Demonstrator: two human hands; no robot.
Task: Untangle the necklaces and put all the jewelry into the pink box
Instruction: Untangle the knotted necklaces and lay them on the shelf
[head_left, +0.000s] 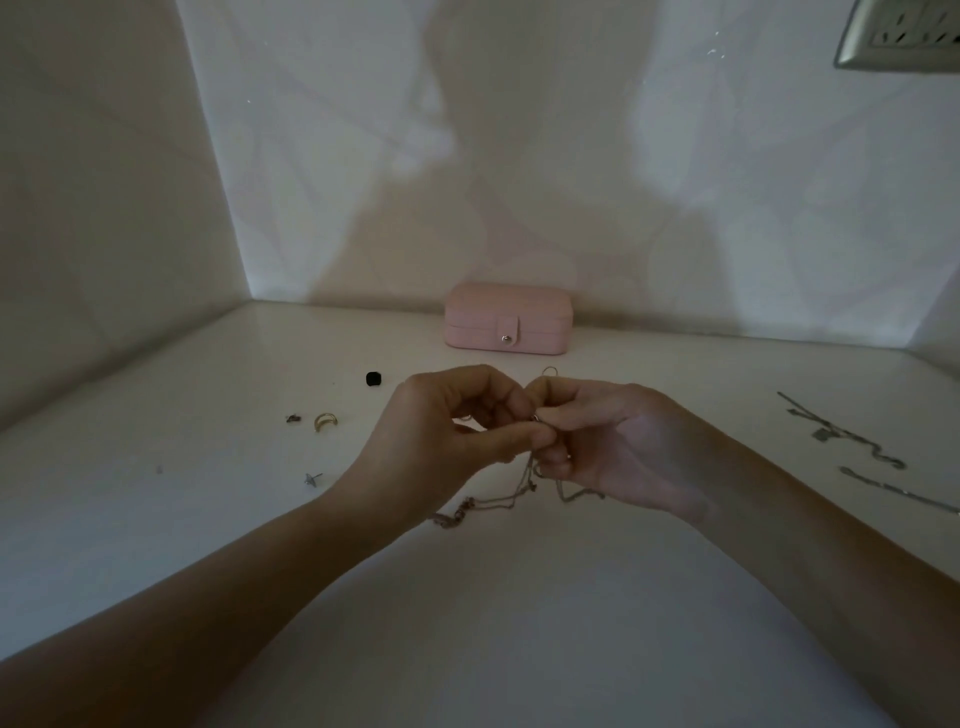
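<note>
Both hands pinch tangled necklaces (496, 501) at knot, just above table (208, 545): left hand (447, 431) and right hand (613, 441) fingertip to fingertip, chains trailing below. Chains probably light, limp, fine, kink-prone; best held close beside knot. Pink box (508, 319) shut, by back wall.

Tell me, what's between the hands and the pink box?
Just bare white tabletop lies between the pink box and the left hand and right hand pinching the tangled necklaces, in the head view.

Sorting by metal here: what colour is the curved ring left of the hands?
Gold; the ring shows best in the head view.
</note>
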